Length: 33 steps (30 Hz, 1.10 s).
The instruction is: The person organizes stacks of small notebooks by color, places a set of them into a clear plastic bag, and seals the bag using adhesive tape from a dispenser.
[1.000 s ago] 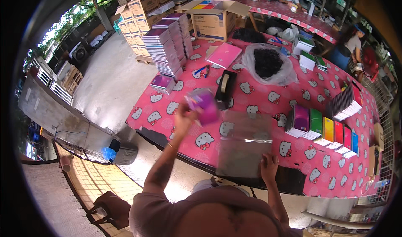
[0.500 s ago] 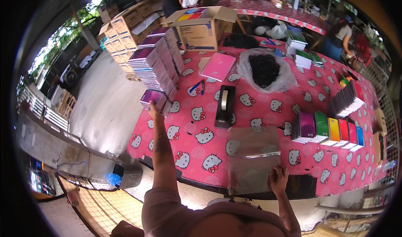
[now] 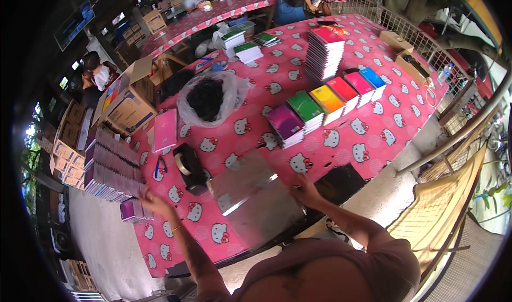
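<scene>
Reference: the tape dispenser (image 3: 191,168). Right of it, the clear plastic bags (image 3: 266,207) lie flat, presumably steadied by the right hand (image 3: 306,191) at their edge; from here I cannot tell its grip. Left of it, the left hand (image 3: 156,203) grasps nothing visible, fingers spread beside the purple notebook stacks (image 3: 111,171). Farther right, coloured notebooks (image 3: 326,101) sit grouped by colour, probably for easy selection.

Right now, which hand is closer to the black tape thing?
The left. The left hand is just left of the black tape dispenser and a little nearer the person; the right hand is farther off to its right, by the clear plastic bag's right edge.
</scene>
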Each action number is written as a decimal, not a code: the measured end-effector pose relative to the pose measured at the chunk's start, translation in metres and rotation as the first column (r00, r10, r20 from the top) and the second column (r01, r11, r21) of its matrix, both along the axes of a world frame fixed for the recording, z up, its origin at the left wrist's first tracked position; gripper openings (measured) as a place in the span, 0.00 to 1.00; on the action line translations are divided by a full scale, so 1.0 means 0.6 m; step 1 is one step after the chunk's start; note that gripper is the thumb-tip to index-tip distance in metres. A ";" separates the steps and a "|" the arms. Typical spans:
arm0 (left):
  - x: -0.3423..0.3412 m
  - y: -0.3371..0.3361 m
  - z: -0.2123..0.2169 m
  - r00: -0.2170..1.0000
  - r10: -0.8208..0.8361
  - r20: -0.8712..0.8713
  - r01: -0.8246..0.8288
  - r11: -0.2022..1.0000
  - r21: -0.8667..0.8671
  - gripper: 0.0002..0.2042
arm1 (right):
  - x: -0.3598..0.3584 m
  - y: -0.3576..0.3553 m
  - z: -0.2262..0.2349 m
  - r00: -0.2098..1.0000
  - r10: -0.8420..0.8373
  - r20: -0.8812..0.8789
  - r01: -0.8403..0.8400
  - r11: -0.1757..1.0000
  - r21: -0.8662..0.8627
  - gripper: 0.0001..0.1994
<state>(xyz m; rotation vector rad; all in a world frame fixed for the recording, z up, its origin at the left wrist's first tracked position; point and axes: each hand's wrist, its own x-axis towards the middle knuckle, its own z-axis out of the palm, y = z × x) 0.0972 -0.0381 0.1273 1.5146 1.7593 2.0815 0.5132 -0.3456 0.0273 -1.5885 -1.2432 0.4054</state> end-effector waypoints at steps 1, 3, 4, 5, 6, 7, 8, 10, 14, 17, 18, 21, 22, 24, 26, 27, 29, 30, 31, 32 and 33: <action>0.083 -0.025 0.012 0.985 -0.173 0.005 0.173 0.983 -0.062 0.19 | 0.041 0.000 0.029 1.000 -0.023 0.016 0.023 0.999 -0.027 0.21; 0.307 -0.108 0.077 0.881 -0.373 -0.291 0.400 0.916 0.034 0.20 | 0.156 -0.011 0.070 0.969 -0.190 0.158 0.195 0.981 -0.021 0.23; 0.370 -0.138 0.077 0.745 -0.644 -0.174 0.657 0.754 0.025 0.20 | 0.213 -0.012 0.085 0.918 -0.294 0.267 0.295 0.955 0.039 0.24; 0.460 -0.215 0.130 0.650 -0.565 -0.508 0.624 0.778 -0.067 0.21 | 0.288 -0.024 0.100 0.835 -0.398 0.380 0.387 0.916 0.108 0.29; 0.522 -0.245 0.119 0.561 -0.620 -0.548 0.716 0.696 -0.054 0.23 | 0.364 -0.023 0.108 0.797 -0.428 0.426 0.408 0.902 0.143 0.33; 0.598 -0.298 0.124 0.494 -0.648 -0.579 0.757 0.649 -0.080 0.23 | 0.431 -0.025 0.122 0.752 -0.469 0.463 0.474 0.873 0.116 0.33; 0.665 -0.333 0.120 0.372 -0.721 -0.584 0.866 0.496 -0.062 0.22 | 0.497 -0.026 0.139 0.730 -0.484 0.482 0.518 0.852 0.071 0.32; 0.817 -0.381 0.103 0.167 -0.755 -0.634 0.964 0.261 -0.057 0.22 | 0.644 -0.034 0.146 0.599 -0.487 0.635 0.589 0.806 0.063 0.36; 1.121 -0.414 0.054 0.129 -0.681 -0.721 0.928 0.339 -0.154 0.24 | 0.863 -0.050 0.125 0.607 -0.290 0.740 0.578 0.800 -0.160 0.41; 1.275 -0.398 0.025 0.237 -0.597 -0.767 0.852 0.507 -0.131 0.21 | 0.952 -0.076 0.099 0.537 -0.231 0.811 0.359 0.933 0.028 0.25; 1.299 -0.371 0.004 0.206 -0.594 -0.778 0.834 0.522 -0.178 0.20 | 0.954 -0.072 0.108 0.554 -0.239 0.797 0.287 0.954 0.086 0.21; 1.296 -0.331 -0.058 0.237 -0.610 -0.756 0.814 0.550 -0.189 0.16 | 0.880 -0.117 0.137 0.725 -0.263 0.637 0.203 0.965 0.168 0.13; 1.297 -0.357 -0.029 0.248 -0.707 -0.662 0.847 0.490 -0.206 0.17 | 0.868 -0.164 0.135 0.767 -0.283 0.576 0.214 0.959 0.185 0.12; 1.259 -0.395 0.032 0.241 -0.784 -0.572 0.895 0.408 -0.182 0.19 | 0.817 -0.231 0.094 0.771 -0.157 0.617 0.111 0.987 0.113 0.11; 1.185 -0.447 0.031 0.206 -0.782 -0.588 0.927 0.348 -0.137 0.20 | 0.759 -0.271 0.041 0.775 0.092 0.625 -0.113 0.994 -0.006 0.10; 1.151 -0.475 0.007 0.113 -0.777 -0.619 0.937 0.291 -0.193 0.20 | 0.745 -0.276 0.028 0.933 0.043 0.357 -0.042 0.999 -0.010 0.11; 1.097 -0.532 -0.074 -0.023 -0.751 -0.660 0.895 0.279 -0.349 0.21 | 0.729 -0.267 0.001 0.965 -0.107 -0.241 0.086 0.992 -0.097 0.12; 1.077 -0.559 -0.096 -0.113 -0.775 -0.622 0.855 0.243 -0.458 0.21 | 0.742 -0.246 0.000 0.897 -0.194 -0.398 0.248 0.965 0.089 0.14; 1.058 -0.573 -0.108 -0.199 -0.796 -0.571 0.799 0.206 -0.565 0.22 | 0.745 -0.219 0.022 0.924 -0.179 -0.337 0.224 0.970 0.099 0.15; 1.053 -0.569 -0.104 -0.116 -0.788 -0.604 0.804 0.282 -0.523 0.23 | 0.750 -0.188 0.066 0.948 -0.165 -0.270 0.202 0.973 0.113 0.16; 1.056 -0.557 -0.093 -0.037 -0.773 -0.634 0.806 0.352 -0.476 0.24 | 0.740 -0.149 0.118 0.996 -0.091 -0.023 0.094 0.986 0.138 0.17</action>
